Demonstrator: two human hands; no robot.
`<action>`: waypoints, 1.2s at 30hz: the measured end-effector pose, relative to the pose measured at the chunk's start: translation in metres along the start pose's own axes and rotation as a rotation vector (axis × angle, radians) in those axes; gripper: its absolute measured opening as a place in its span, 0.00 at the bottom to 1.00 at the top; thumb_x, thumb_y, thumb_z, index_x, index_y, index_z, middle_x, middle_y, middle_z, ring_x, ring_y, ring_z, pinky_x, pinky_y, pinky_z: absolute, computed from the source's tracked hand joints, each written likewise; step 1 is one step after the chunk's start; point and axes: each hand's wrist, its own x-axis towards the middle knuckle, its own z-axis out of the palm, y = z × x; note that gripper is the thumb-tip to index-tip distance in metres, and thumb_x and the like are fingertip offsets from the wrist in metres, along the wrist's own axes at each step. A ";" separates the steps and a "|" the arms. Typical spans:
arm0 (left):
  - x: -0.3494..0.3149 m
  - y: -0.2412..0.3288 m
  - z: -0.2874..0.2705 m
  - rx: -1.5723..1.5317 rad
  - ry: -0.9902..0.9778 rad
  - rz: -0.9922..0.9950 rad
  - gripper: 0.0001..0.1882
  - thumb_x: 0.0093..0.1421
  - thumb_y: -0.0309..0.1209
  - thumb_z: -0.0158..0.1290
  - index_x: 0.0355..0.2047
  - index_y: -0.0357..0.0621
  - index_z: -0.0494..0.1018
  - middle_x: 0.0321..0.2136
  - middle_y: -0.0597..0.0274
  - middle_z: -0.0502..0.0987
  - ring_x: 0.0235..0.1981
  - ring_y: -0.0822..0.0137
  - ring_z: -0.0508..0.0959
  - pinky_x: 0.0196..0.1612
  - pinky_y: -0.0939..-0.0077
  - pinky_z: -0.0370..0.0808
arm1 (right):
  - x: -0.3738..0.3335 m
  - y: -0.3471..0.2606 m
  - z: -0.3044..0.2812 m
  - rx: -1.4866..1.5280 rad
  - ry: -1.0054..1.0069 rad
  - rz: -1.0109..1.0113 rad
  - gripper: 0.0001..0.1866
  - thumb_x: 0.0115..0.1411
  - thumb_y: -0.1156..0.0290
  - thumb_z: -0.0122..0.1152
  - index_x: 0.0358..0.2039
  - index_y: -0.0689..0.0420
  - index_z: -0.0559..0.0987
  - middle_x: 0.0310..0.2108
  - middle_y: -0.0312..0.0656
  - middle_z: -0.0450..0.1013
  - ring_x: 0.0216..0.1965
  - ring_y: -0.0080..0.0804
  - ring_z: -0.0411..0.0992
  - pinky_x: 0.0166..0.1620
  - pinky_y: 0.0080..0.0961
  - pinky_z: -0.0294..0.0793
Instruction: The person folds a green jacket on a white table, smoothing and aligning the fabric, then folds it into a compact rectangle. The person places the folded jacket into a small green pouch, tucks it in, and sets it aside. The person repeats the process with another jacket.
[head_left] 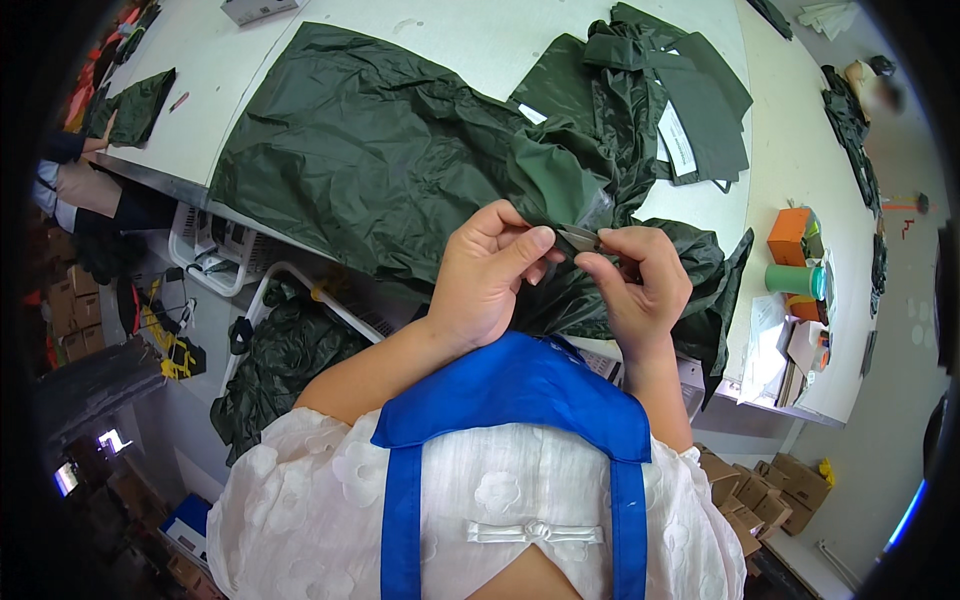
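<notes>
A dark green, shiny garment [360,150] lies crumpled across the white table and hangs over its near edge. My left hand [485,275] is closed, pinching a dark edge of this garment between thumb and fingers. Opposite it, my right hand [645,285] is also closed, gripping a small pointed metal blade [580,238], possibly of thread snips. The blade's tip reaches to the pinched edge by my left fingertips; its handle is hidden in my right hand. Just beyond the hands is a matte green inner part of the garment [560,180].
Flat dark green pieces with white labels [677,140] lie at the far right of the table [470,40]. A green tub [795,281] and an orange box [790,235] stand further right. White baskets [215,270] sit below the left edge. Another person's hand [100,143] rests at far left.
</notes>
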 end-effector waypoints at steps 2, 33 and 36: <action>-0.001 -0.001 -0.001 0.004 0.016 0.008 0.03 0.61 0.22 0.52 0.35 0.41 0.71 0.31 0.64 0.77 0.32 0.74 0.76 0.30 0.84 0.68 | -0.001 0.001 0.001 0.053 0.038 0.021 0.13 0.45 0.75 0.73 0.29 0.62 0.78 0.26 0.39 0.73 0.24 0.22 0.70 0.25 0.15 0.67; -0.008 0.034 -0.021 1.289 0.012 0.327 0.28 0.47 0.22 0.64 0.47 0.42 0.63 0.34 0.57 0.73 0.36 0.69 0.76 0.37 0.74 0.74 | 0.008 0.016 0.001 0.729 -0.357 0.840 0.16 0.44 0.79 0.66 0.35 0.60 0.72 0.28 0.31 0.70 0.26 0.15 0.65 0.31 0.13 0.64; -0.011 0.041 -0.001 1.365 -0.681 0.702 0.20 0.43 0.22 0.62 0.40 0.48 0.76 0.32 0.58 0.70 0.29 0.59 0.72 0.31 0.69 0.70 | 0.008 0.028 0.014 0.290 -0.090 0.535 0.14 0.41 0.87 0.54 0.27 0.59 0.65 0.22 0.30 0.60 0.25 0.19 0.58 0.31 0.14 0.58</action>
